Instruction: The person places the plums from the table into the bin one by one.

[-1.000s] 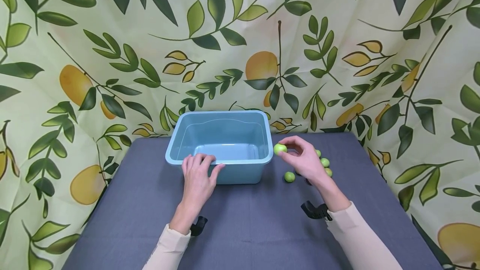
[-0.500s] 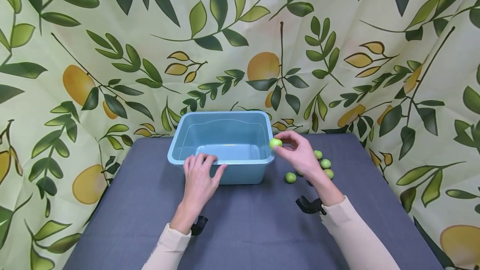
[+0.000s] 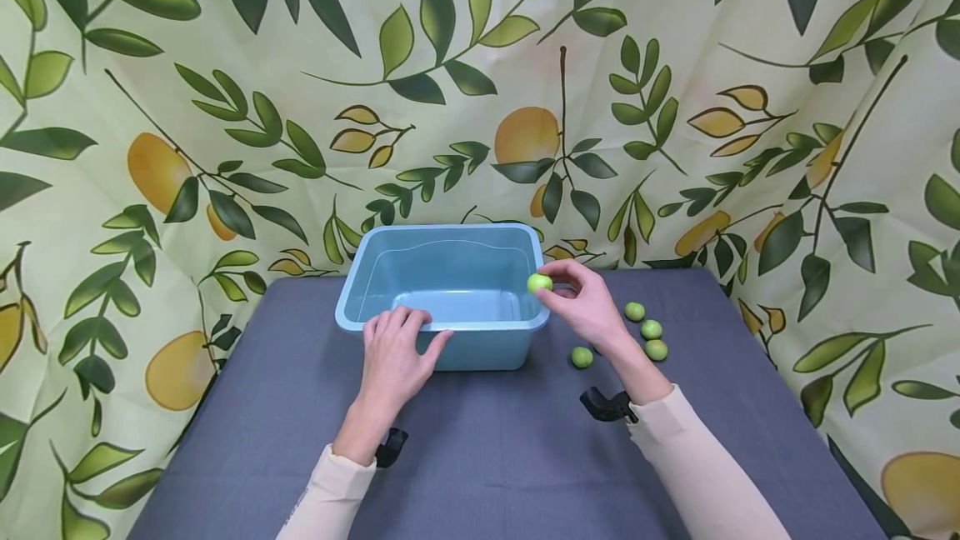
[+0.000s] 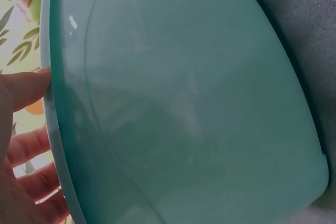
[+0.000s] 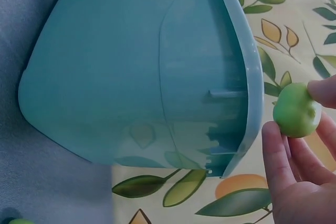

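My left hand (image 3: 397,357) holds the near rim of a blue plastic basin (image 3: 465,348), with fingers over the rim; in the left wrist view, the thumb (image 4: 31,87) touches that rim. My right hand (image 3: 588,307) pinches a small round green fruit (image 3: 539,283) between thumb and fingertips, above the basin's right rim. The right wrist view shows this fruit (image 5: 297,109) up close, smooth with a small scar, beside the basin wall (image 5: 115,77). The visible part of the basin's inside holds nothing.
Several similar green fruits lie on the dark blue cloth-covered table (image 3: 487,457) right of the basin, among them one fruit (image 3: 581,357) nearest the basin and another fruit (image 3: 651,329) farther right. Partly hidden fruit lies under the right wrist. A leaf-patterned curtain (image 3: 450,123) hangs behind.
My right hand has carried the green fruit leftward and slightly up, from beside the basin to above its right rim. The left hand has stayed on the near rim.
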